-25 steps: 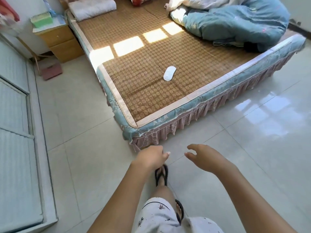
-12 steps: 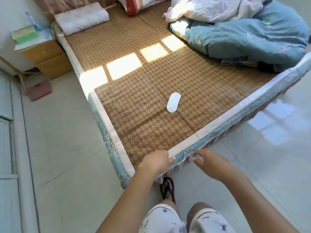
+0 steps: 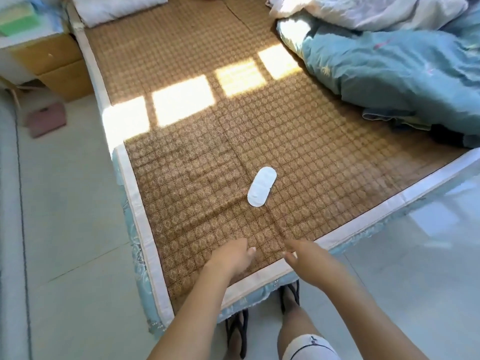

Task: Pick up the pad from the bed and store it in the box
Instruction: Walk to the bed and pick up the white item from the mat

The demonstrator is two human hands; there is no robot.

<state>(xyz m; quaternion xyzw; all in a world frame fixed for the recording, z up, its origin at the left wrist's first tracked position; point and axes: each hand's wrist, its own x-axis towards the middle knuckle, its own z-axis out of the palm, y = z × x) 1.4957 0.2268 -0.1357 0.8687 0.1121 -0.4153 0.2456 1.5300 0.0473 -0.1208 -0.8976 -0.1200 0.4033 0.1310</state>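
A small white oval pad [image 3: 261, 186] lies flat on the brown woven mat of the bed [image 3: 197, 157], near the bed's front corner. My left hand [image 3: 231, 255] hovers over the mat's near edge, fingers loosely curled, holding nothing. My right hand [image 3: 309, 258] is beside it over the bed's edge, fingers apart and empty. Both hands are a short way in front of the pad and do not touch it. A green box [image 3: 15, 19] sits on the nightstand at the far left.
A blue-and-white quilt [image 3: 389, 66] is bunched on the bed's right side. A white pillow [image 3: 117, 6] lies at the head. The wooden nightstand [image 3: 52, 66] and a pink flat object [image 3: 46, 119] stand left of the bed. My sandalled feet touch the bed's base.
I have walked up to the bed; the pad now appears closer and larger. Both hands moved forward from above the floor to above the mat's near edge.
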